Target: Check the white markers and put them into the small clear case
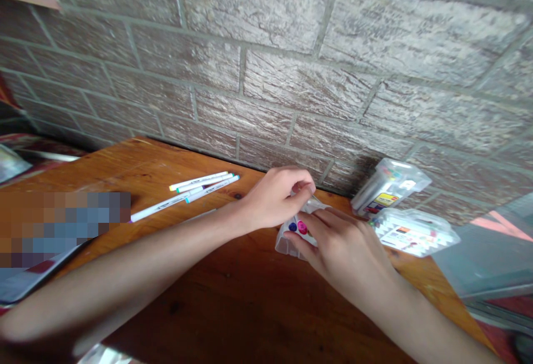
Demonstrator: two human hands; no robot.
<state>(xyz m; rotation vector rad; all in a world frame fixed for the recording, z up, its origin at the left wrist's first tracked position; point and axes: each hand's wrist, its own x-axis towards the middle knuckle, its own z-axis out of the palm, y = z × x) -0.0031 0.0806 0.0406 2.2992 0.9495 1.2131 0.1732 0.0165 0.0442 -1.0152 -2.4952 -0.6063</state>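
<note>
In front of me on the table sits a clear plastic marker case [285, 243], with a dark blue and a pink marker end showing inside it. My right hand [343, 242] lies over its right side, fingers bent around it and thumb along the near edge. At the far side of the case, my left hand [283, 194] is closed with thumb and fingers curled together; whatever is between them is hidden. Several white markers [166, 205] with coloured ends lie loose on the table beyond my left forearm.
To the right, a clear marker box [385, 189] leans near the brick wall [270, 83], with another clear case of markers [416, 235] in front of it. The wooden table [233, 297] meets the wall at the back. A pixelated patch covers an object at left.
</note>
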